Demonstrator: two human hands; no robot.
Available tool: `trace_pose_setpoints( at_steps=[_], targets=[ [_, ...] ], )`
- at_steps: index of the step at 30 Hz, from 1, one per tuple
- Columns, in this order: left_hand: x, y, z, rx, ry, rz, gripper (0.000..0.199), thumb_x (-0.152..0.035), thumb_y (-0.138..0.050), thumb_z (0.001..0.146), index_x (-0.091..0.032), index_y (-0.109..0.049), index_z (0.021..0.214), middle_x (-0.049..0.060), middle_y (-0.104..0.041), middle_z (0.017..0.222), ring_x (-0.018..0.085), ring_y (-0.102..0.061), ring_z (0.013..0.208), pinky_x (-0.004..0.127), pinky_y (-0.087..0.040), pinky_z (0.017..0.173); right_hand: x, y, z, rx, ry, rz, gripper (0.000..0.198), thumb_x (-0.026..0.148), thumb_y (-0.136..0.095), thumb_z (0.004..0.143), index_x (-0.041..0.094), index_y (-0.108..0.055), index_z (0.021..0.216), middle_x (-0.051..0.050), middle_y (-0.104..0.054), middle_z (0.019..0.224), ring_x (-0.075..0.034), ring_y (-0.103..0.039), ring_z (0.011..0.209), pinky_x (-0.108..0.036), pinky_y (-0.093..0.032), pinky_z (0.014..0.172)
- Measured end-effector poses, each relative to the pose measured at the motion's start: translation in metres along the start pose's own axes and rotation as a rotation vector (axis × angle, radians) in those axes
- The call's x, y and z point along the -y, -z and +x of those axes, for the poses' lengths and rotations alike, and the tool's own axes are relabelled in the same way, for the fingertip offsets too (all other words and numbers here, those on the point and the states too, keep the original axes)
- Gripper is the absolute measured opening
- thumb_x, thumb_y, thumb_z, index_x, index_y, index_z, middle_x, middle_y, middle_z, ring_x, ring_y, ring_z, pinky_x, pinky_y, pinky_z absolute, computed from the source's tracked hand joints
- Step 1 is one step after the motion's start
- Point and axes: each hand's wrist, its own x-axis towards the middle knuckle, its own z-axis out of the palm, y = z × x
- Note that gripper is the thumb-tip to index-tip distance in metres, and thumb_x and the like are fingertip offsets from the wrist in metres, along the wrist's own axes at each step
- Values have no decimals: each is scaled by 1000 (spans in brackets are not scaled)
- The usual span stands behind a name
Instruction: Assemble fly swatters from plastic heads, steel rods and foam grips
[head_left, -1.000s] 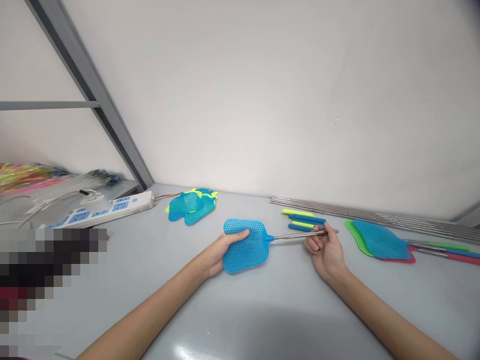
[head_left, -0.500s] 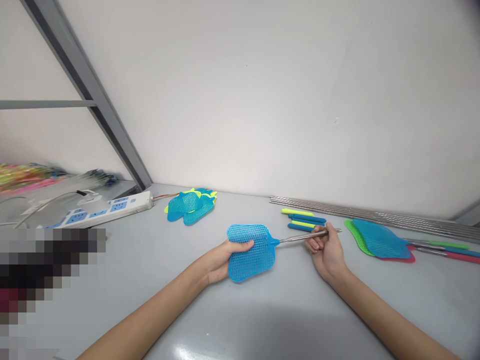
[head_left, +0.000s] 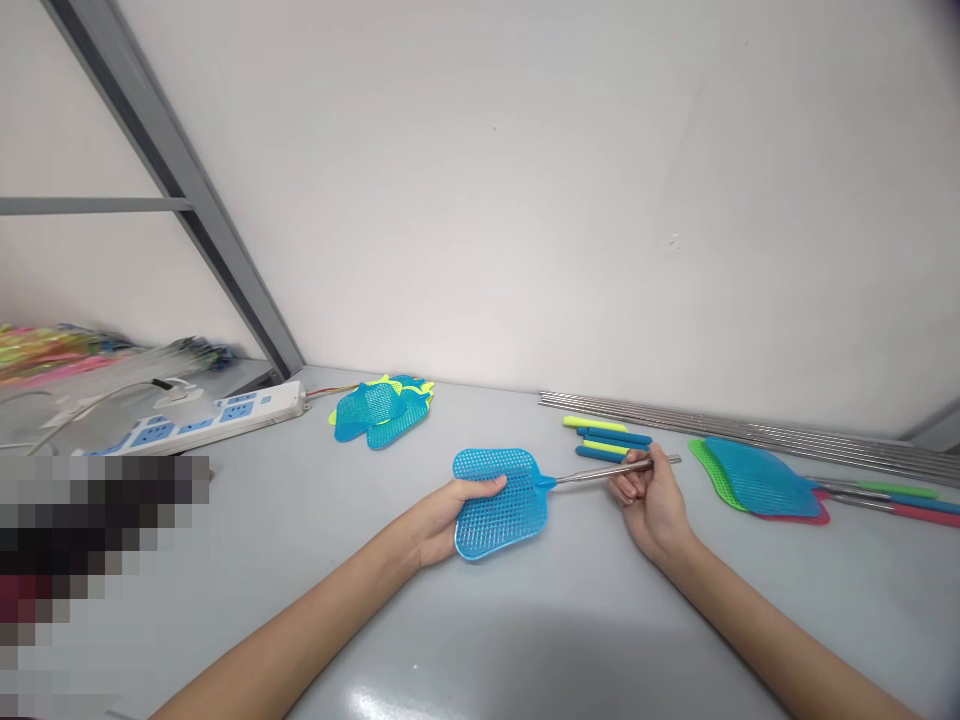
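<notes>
A blue mesh fly swatter head (head_left: 517, 510) is gripped at its left edge by my left hand (head_left: 442, 520), thumb on top and fingers hidden beneath. From its neck a thin metal rod (head_left: 592, 473) runs right into my right hand (head_left: 651, 495), whose fingers and thumb close around it. The rod's bare end sticks out just past the thumb. Behind my right hand lie several blue and yellow handle grips (head_left: 611, 437). Right of that hand, swatters with green, blue and red heads (head_left: 772, 480) lie stacked, their rods pointing right.
Loose blue and yellow swatter heads (head_left: 382, 410) are piled at the back left. A white power strip (head_left: 240, 410) with cables lies left of them. Long metal rods (head_left: 720, 430) run along the wall. A grey metal frame (head_left: 180, 190) stands at the left of the grey table (head_left: 465, 640).
Both hands keep their hold on the swatter. The blue head has tilted very slightly and shifted a touch left; the rest looks the same.
</notes>
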Motion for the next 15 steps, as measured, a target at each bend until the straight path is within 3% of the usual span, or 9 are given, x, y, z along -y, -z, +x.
trace_pose_setpoints(
  at_steps=[7,15],
  targets=[
    [1,0,0,-41,12,-8,41,-19,-56,69,-8,-48,108,14,-53,109,25,-46,102,37,-34,91,0,0,0,5,10,-5,33,45,-43,73,17,-46,56,8,-22,34,-5,-28,32,-18,-22,35],
    [1,3,2,28,0,-48,40,-18,-52,72,-7,-46,110,13,-54,108,25,-45,103,37,-32,92,0,1,0,7,5,-13,33,45,-43,72,17,-47,56,8,-23,34,-5,-28,32,-18,-22,35]
  ],
)
